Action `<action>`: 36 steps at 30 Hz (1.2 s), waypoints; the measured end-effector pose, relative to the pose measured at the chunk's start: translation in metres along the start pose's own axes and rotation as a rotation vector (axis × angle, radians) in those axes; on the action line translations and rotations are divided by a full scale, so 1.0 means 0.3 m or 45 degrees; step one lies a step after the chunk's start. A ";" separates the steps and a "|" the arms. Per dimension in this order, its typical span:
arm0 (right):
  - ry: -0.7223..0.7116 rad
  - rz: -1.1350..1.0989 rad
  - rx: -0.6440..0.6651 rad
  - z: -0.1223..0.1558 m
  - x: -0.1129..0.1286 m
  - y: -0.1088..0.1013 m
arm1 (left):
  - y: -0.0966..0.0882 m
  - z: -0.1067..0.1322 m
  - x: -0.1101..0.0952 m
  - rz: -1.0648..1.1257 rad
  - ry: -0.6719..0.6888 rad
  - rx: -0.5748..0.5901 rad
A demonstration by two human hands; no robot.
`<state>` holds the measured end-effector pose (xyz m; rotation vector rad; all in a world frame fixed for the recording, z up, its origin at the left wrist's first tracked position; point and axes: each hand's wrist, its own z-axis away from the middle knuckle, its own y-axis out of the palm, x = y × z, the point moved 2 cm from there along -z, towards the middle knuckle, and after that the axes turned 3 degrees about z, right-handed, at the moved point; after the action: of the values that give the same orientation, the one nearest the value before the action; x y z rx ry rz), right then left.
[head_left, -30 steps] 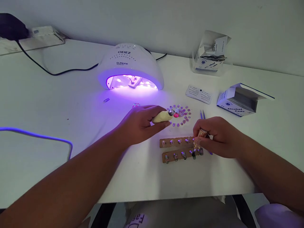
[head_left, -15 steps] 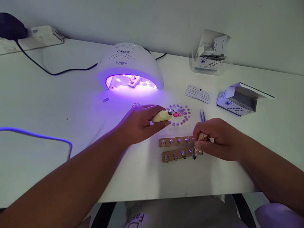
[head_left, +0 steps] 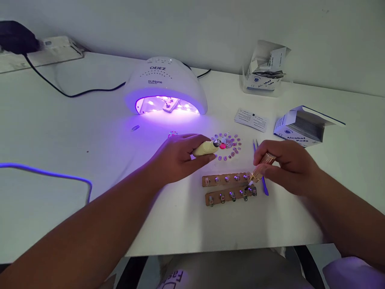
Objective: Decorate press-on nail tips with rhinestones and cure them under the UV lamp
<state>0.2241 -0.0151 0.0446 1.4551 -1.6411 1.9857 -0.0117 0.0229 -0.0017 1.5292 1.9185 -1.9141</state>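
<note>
My left hand (head_left: 177, 157) is wrapped round a cream nail-polish bottle (head_left: 206, 148), tilted with its open neck toward a round wheel of small gems (head_left: 229, 145). My right hand (head_left: 285, 165) pinches the bottle's rose-gold brush cap (head_left: 261, 166), slanted down to the left. Its brush tip sits at the right end of two brown strips (head_left: 227, 188) that carry rows of small artificial nails. A pair of blue tweezers (head_left: 260, 170) lies on the table under my right fingers.
A white UV nail lamp (head_left: 166, 84) glows purple at the back centre, a nail strip inside it. Alcohol pad boxes (head_left: 300, 128) and a clear tub of used wrappers (head_left: 264, 70) stand at the right, a paper sachet (head_left: 251, 119) between. A power strip (head_left: 45, 48) and black cable lie far left.
My right hand has drawn back up and to the right, tilting the brush cap and uncovering the blue tweezers. The left hand and bottle have stayed put.
</note>
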 end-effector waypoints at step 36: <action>-0.383 0.417 -0.374 -0.017 0.008 0.075 | 0.039 0.018 -0.071 -0.332 0.307 0.132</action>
<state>0.2052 -0.0203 0.0323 1.5034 -2.3166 1.6238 0.0033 0.0034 0.0014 1.6804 2.2512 -2.0396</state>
